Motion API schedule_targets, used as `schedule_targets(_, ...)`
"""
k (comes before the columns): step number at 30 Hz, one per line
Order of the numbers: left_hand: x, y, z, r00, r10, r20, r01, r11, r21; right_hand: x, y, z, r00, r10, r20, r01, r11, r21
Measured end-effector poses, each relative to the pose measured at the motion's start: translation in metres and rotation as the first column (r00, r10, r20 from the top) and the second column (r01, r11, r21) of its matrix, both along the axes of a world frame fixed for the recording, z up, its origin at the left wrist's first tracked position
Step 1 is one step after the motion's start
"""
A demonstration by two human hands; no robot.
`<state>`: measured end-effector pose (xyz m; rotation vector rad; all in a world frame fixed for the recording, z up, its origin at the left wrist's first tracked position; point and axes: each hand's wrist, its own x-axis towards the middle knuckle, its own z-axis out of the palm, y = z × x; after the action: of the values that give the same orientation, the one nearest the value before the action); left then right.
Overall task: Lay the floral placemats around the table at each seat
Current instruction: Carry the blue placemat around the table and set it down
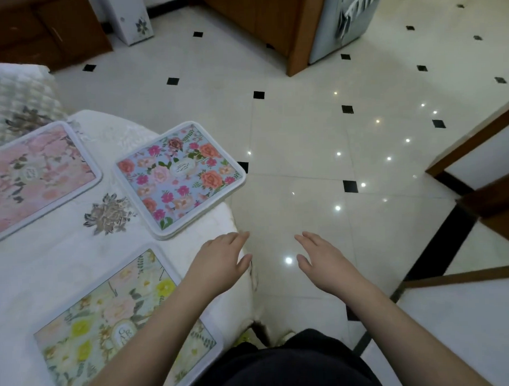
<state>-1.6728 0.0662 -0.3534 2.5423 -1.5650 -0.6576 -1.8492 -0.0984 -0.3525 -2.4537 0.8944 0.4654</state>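
Observation:
Three floral placemats lie on the white-clothed table (62,257). A pink one (36,177) sits at the left. A blue one with red and pink roses (179,178) lies at the table's right edge, its corner jutting over the floor. A yellow and cream one (107,322) is nearest me, partly hidden under my left forearm. My left hand (218,263) hovers open over the table's right edge, just below the blue mat. My right hand (325,259) is open over the floor, holding nothing.
Cream floor tiles with black diamond insets (303,133) fill the right side. A wooden cabinet (270,24) stands at the back, a dark wooden piece (40,30) at the back left, and wooden-framed furniture (477,162) at the right. A cushioned chair back (16,94) is left of the table.

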Motion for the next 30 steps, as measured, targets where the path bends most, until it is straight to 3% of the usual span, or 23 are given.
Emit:
schedule_targets(9, 0.014, -0.051, 0.004, 0.998, 0.059, 0.009, -0.058, 0.997, -0.046, -0.002, -0.051, -0.004, 1.000, 0.021, 0.018, -0.021, 1.000, -0.021)
schedule_targets(17, -0.011, -0.123, -0.005, 0.993, 0.114, 0.013, -0.115, 0.992, 0.054, 0.002, -0.134, -0.018, 0.990, 0.111, 0.083, -0.114, 0.993, 0.029)
schedule_targets(30, 0.031, -0.198, 0.026, 0.924, 0.373, 0.085, -0.378, 0.925, 0.045, 0.013, -0.258, -0.013, 0.970, 0.199, 0.139, -0.195, 0.980, -0.041)
